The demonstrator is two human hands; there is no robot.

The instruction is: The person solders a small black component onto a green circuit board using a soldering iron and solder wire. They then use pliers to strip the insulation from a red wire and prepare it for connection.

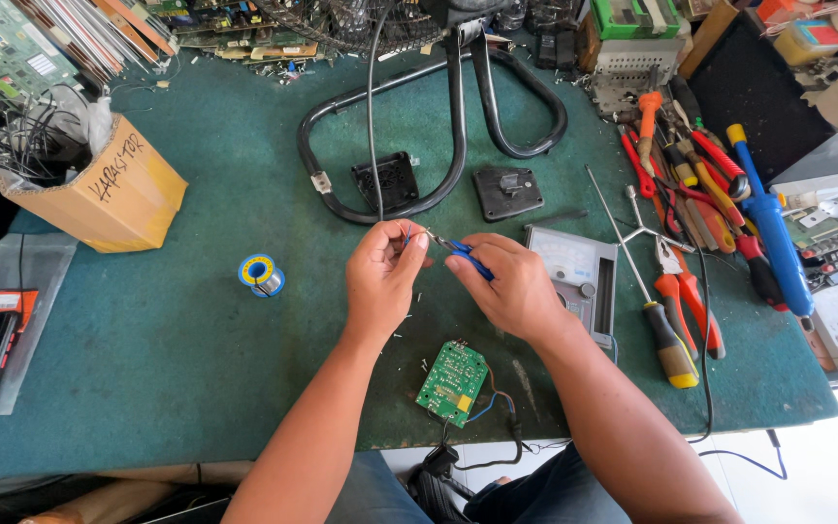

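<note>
My left hand (383, 275) pinches the end of a thin black cable (370, 116) that runs up to the black tubular fan stand (458, 136). My right hand (511, 286) grips small blue-handled cutters (463, 254) whose metal jaws meet the cable end between my two hands. Below my hands a small green circuit board (453, 381) with blue and red wires lies on the green table mat (206, 349).
A grey analogue meter (579, 272) sits right of my right hand. Screwdrivers and pliers (691, 223) crowd the right side. A blue solder spool (261, 275) lies to the left, a cardboard box (99, 189) of wires further left. Two black plastic parts (506, 191) rest by the stand.
</note>
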